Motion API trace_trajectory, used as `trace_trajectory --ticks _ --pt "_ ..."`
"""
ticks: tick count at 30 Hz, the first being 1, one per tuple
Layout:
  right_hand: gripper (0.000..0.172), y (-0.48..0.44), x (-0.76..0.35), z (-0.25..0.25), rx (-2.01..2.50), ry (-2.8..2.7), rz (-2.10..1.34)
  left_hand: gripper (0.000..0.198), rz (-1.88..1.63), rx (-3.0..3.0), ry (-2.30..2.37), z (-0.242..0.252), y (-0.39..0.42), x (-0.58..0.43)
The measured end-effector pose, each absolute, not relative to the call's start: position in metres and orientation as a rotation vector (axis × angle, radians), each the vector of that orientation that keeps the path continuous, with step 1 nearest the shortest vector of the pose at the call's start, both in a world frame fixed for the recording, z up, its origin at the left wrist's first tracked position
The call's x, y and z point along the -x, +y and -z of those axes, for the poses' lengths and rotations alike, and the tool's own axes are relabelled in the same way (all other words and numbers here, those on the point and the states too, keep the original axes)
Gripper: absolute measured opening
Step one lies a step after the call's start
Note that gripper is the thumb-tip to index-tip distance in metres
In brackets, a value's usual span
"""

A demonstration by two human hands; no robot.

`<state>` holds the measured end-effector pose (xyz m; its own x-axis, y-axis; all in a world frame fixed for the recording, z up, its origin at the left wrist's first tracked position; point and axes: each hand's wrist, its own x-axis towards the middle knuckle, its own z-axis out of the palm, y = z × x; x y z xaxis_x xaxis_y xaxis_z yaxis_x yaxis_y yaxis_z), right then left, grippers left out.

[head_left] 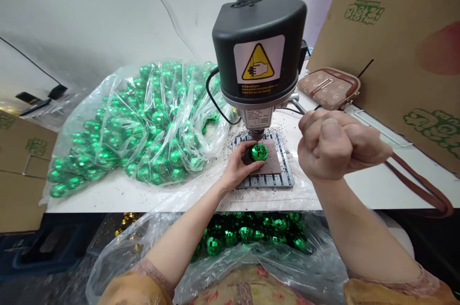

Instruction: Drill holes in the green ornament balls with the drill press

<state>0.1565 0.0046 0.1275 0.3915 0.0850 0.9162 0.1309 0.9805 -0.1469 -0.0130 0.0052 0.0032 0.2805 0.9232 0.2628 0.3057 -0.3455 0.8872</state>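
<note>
A small bench drill press [259,51] stands on the white table [377,185]. Under its bit sits a shiny green faceted ball [258,152] on a brown pad over the slotted metal base [268,180]. My left hand [240,167] curls round the ball's left side and holds it in place. My right hand [334,144] is a closed fist around the drill's feed lever [300,107], raised to the right of the machine.
A clear plastic bag [143,123] full of green balls lies on the table's left. Another bag with green balls [251,238] sits in my lap below the table edge. A patterned purse [328,87] with a brown strap and leaning cardboard [402,41] are on the right. Cardboard boxes [21,170] stand at left.
</note>
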Motion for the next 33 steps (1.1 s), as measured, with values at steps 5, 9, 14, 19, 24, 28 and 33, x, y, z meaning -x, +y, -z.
trace_trajectory --ticks 5,9,14,19,24,28,33 --pt "0.045 0.007 -0.158 -0.124 0.174 -1.187 0.028 0.054 -1.065 -1.812 1.100 0.000 0.005 0.013" --pt "0.044 0.007 -0.161 -0.118 0.180 -1.205 0.044 0.056 -1.064 -1.803 1.095 0.004 0.006 0.013" --pt "0.045 0.006 -0.160 -0.111 0.165 -1.227 0.074 0.056 -1.073 -1.772 1.098 0.002 0.005 0.013" --pt "0.050 0.004 -0.154 -0.142 0.321 -1.058 -0.048 0.055 -1.080 -1.746 1.116 -0.001 0.006 0.009" --pt "0.044 0.009 -0.154 -0.183 0.450 -1.028 -0.268 0.043 -1.200 -1.847 1.286 -0.018 -0.017 0.015" --pt "0.042 0.014 -0.157 -0.186 0.382 -1.061 -0.191 0.038 -0.814 -2.074 1.217 -0.039 -0.068 0.056" --pt "0.041 0.012 -0.153 -0.182 0.423 -1.032 -0.122 0.038 0.124 -2.299 1.288 -0.029 -0.137 0.122"
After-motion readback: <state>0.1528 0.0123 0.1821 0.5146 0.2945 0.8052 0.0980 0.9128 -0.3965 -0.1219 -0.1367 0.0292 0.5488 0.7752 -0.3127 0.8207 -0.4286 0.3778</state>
